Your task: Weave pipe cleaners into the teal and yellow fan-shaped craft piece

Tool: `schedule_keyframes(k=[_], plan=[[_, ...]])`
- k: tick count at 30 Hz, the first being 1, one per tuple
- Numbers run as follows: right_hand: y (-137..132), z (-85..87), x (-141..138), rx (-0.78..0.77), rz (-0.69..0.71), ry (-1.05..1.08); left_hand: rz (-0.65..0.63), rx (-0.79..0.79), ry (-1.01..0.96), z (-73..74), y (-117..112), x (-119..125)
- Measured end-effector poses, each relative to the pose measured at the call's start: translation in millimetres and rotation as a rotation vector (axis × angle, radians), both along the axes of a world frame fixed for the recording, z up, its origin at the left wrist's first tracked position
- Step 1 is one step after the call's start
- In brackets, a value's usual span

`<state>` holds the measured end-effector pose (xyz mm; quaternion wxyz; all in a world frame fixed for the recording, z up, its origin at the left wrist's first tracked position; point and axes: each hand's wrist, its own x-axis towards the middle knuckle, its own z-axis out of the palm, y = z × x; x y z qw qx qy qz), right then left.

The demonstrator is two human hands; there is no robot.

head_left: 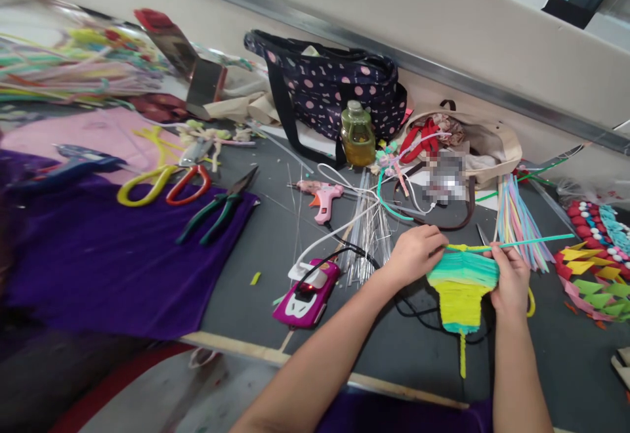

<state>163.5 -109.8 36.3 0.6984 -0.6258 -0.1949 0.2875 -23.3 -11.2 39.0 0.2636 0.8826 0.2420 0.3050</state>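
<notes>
Over the right part of the dark table I hold up a flat piece wrapped from pipe cleaners (460, 302), with teal and yellow bands and a yellow stem pointing down. My left hand (418, 254) pinches its upper left corner. At the upper right corner, my right hand (510, 279) has its fingers closed on a teal pipe cleaner (539, 240), whose free end sticks out to the right. This strand runs along the piece's top edge. A yellow loop, perhaps a scissor handle (531, 303), shows partly behind my right hand.
A pink glue gun (322, 198) and a magenta power strip (308, 295) with cables lie left of my arms. Farther left are scissors (189, 177), pliers (221, 210) and a blue glue gun (73, 164). A bottle (357, 134) and dark bag (325, 85) stand behind.
</notes>
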Motion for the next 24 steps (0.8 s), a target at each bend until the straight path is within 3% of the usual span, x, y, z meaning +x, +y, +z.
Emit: schedule_keyframes(k=[4, 9, 24], plan=[[0, 0.0, 0, 0.007, -0.007, 0.033, 0.027, 0.268, 0.106, -1.8, -2, 0], [1, -1.8, 0, 0.017, 0.022, 0.053, 0.122, 0.423, 0.159, -2.9, -5, 0], [3, -22.7, 15, -0.063, 0.148, -0.170, -0.030, 0.424, 0.318, -5.5, -6, 2]])
